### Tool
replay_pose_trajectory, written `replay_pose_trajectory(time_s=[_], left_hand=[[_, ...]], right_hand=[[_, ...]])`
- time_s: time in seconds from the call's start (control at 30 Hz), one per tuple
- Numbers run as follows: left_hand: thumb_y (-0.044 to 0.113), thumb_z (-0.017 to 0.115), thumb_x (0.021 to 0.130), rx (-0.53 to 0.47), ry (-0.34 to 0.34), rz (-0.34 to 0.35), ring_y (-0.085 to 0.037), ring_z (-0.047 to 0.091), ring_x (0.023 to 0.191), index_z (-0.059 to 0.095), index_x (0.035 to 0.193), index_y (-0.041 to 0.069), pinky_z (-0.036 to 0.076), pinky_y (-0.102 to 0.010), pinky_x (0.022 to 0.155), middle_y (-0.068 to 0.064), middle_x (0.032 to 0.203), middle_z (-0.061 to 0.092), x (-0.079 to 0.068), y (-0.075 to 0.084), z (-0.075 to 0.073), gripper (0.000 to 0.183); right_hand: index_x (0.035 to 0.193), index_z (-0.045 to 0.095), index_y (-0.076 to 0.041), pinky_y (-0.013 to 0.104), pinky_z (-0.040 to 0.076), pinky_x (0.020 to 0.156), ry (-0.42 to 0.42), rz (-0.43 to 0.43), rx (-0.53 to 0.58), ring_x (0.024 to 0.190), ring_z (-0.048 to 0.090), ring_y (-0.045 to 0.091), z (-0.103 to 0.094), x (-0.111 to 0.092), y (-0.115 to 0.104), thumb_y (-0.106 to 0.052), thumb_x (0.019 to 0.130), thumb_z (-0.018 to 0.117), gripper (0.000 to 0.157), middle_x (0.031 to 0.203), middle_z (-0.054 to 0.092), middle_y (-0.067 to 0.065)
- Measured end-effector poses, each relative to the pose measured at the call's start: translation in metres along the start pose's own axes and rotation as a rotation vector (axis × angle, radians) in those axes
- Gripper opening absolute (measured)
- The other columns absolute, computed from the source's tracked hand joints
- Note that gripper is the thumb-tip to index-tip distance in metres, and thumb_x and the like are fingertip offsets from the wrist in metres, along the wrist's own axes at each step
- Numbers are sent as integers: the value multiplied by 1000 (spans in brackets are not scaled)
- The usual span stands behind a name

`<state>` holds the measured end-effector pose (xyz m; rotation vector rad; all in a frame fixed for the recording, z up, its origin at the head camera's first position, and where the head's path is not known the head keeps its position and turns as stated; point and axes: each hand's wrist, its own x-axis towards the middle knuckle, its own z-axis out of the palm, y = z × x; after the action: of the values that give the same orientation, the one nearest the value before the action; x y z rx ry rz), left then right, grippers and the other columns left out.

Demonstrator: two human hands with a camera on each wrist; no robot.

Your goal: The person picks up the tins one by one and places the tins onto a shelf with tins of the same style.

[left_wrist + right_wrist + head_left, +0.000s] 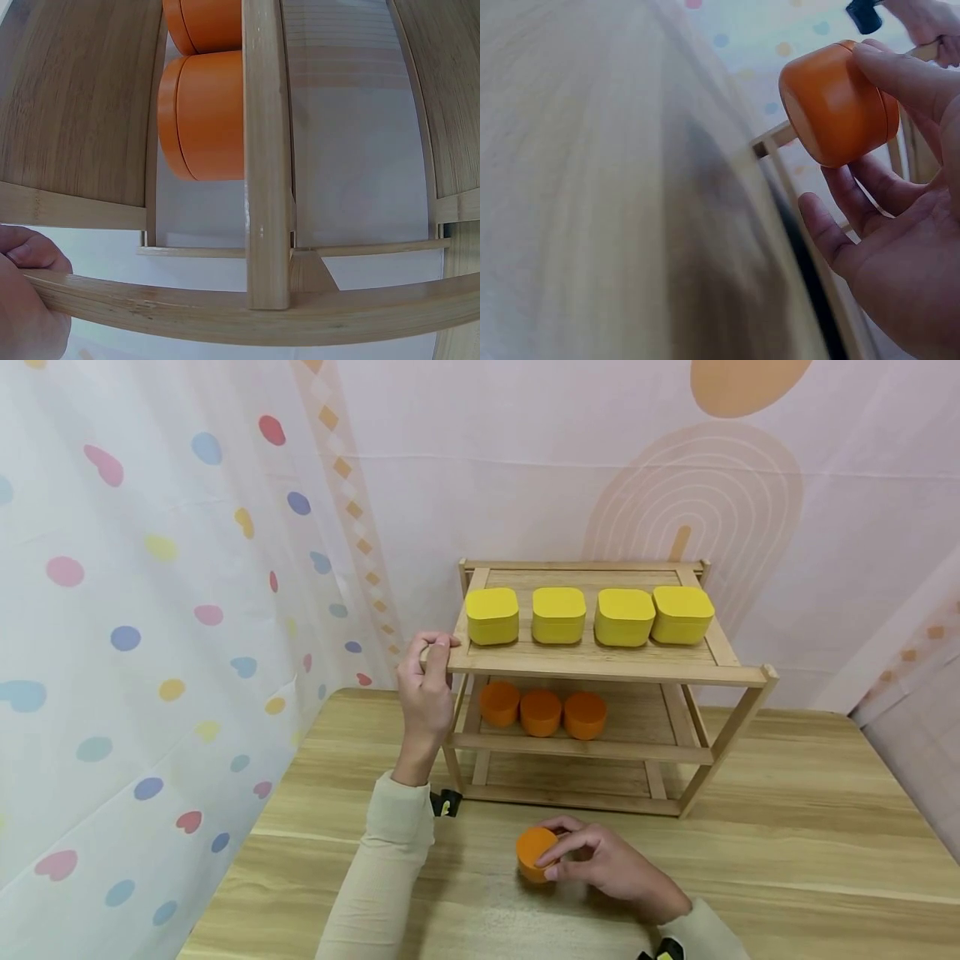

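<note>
My left hand (427,693) grips the front left corner of a wooden three-tier shelf rack (600,670), at its top tier. In front of the rack, low over the table, my right hand (609,864) pinches a round orange lidded container (536,847) between thumb and fingers. The right wrist view shows this orange container (832,105) tilted, its base off the tabletop. Three matching orange containers (540,713) stand side by side on the middle tier, left of centre. Part of that row, an orange container (206,116), appears behind a rail in the left wrist view.
Several yellow square containers (558,617) with rounded corners line the top tier. The bottom tier (562,774) lies just above the wood-grain table (810,827). A patterned curtain (187,568) hangs to the left and behind the rack.
</note>
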<state>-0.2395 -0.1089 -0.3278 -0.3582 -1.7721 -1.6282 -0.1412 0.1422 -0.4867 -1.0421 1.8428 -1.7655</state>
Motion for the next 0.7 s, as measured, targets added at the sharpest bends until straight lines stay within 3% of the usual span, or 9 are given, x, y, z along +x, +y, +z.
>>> replay_pose_trajectory(time_s=[0.33, 0.7], left_hand=[[22, 44, 103, -7, 3, -7, -11, 31, 43, 62, 93, -1, 26, -22, 40, 3, 52, 37, -1, 0, 0, 32], [24, 44, 103, 2, -7, -11, -12, 30, 42, 63, 93, 0, 25, -23, 40, 2, 51, 36, -1, 2, 0, 32]], right_hand=[[108, 75, -5, 27, 47, 99, 68, -93, -60, 122, 54, 14, -13, -2, -24, 1, 91, 66, 20, 136, 51, 23], [107, 75, -4, 25, 46, 100, 127, -215, -124, 126, 51, 13, -29, -6, -47, 13, 87, 65, 28, 136, 51, 21]])
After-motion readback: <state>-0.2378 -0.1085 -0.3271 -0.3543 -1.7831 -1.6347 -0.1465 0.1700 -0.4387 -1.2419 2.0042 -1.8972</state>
